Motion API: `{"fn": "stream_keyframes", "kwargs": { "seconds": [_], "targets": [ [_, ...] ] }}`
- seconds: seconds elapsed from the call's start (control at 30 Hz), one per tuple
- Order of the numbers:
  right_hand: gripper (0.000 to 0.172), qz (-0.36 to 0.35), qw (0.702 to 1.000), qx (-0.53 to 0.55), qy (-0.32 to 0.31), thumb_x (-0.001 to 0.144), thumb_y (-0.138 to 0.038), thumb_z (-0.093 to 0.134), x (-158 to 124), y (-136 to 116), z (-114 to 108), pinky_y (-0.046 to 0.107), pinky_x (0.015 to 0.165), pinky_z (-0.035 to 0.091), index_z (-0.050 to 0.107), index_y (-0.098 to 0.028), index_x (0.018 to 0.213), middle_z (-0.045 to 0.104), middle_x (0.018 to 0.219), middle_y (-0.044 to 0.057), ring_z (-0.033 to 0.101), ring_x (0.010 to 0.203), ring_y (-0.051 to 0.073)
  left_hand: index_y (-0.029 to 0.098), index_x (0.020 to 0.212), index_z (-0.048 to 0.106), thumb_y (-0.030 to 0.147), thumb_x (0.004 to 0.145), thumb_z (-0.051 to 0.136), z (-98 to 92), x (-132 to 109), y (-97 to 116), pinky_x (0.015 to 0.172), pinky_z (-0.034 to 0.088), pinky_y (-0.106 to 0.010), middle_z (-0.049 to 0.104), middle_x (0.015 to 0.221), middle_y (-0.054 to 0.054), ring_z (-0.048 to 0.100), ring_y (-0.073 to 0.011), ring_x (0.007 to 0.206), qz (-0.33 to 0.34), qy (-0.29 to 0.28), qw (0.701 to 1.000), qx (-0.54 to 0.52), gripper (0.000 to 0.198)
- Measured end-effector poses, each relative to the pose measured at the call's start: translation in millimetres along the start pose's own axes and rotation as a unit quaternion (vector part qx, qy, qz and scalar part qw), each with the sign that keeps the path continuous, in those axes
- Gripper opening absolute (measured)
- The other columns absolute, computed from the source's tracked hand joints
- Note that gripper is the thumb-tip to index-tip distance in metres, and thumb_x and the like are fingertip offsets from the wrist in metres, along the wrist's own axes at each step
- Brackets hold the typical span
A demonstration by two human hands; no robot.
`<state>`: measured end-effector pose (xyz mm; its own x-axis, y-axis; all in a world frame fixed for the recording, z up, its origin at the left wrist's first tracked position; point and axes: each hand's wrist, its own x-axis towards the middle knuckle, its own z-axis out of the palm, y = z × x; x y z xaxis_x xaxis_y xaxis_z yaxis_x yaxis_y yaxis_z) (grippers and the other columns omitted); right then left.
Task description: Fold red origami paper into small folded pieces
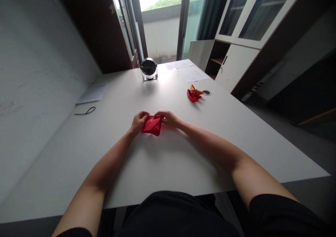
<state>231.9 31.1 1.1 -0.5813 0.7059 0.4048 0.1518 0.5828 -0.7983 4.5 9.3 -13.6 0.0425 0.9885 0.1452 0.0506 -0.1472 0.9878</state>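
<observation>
A red sheet of folded origami paper [152, 124], creased and layered into a small square, is held between both hands above the middle of the white table. My left hand [139, 121] pinches its left edge between thumb and fingers. On the opposite side, my right hand [168, 119] grips the upper right corner, fingers curled over it. The near edge of the paper shows loose layers, slightly apart. Parts of the fingertips are hidden behind the paper.
Red and orange folded paper pieces [194, 94] lie beside a cable hole [207, 93] at the right. A round black device on a stand [149, 68] is at the back. Papers [193, 73] lie back right, a booklet [92, 93] and black cable tie [86, 111] left.
</observation>
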Motion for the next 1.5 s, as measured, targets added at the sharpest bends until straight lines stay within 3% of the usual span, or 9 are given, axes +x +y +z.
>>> {"fn": "stream_keyframes", "kwargs": {
  "seconds": [0.33, 1.0, 1.5],
  "targets": [
    [0.029, 0.007, 0.998, 0.036, -0.045, 0.084, -0.022, 0.059, -1.0, -4.7, -2.3, 0.024, 0.078, 0.048, 0.072, -0.014, 0.109, 0.071, 0.101, 0.006, 0.062, 0.087, 0.015, 0.016, 0.094, 0.068, 0.038, 0.082, 0.068, -2.2, 0.9, -2.0, 0.071, 0.048, -0.026, 0.067, 0.088, -0.004, 0.059, -0.0144, 0.076, 0.011, 0.015, 0.999, 0.026, 0.025],
    [0.040, -0.003, 0.998, 0.040, -0.054, 0.070, -0.004, 0.053, -1.2, 4.8, 3.0, 0.022, 0.072, 0.047, 0.074, -0.015, 0.102, 0.067, 0.096, 0.005, 0.059, 0.080, 0.013, 0.017, 0.092, 0.069, 0.040, 0.080, 0.069, -0.3, -0.8, 1.8, 0.065, 0.045, -0.025, 0.067, 0.087, -0.004, 0.057, -0.0134, 0.071, 0.010, 0.036, 0.999, 0.020, 0.026],
    [0.039, -0.006, 0.998, 0.019, -0.062, 0.074, -0.007, 0.053, -1.2, 4.1, 2.6, 0.024, 0.080, 0.048, 0.074, -0.016, 0.106, 0.068, 0.098, 0.005, 0.061, 0.086, 0.014, 0.017, 0.091, 0.068, 0.041, 0.080, 0.066, 0.7, -2.2, 6.2, 0.066, 0.045, -0.026, 0.067, 0.086, -0.004, 0.057, -0.0140, 0.071, -0.003, 0.031, 0.999, 0.034, 0.026]
  ]
}}
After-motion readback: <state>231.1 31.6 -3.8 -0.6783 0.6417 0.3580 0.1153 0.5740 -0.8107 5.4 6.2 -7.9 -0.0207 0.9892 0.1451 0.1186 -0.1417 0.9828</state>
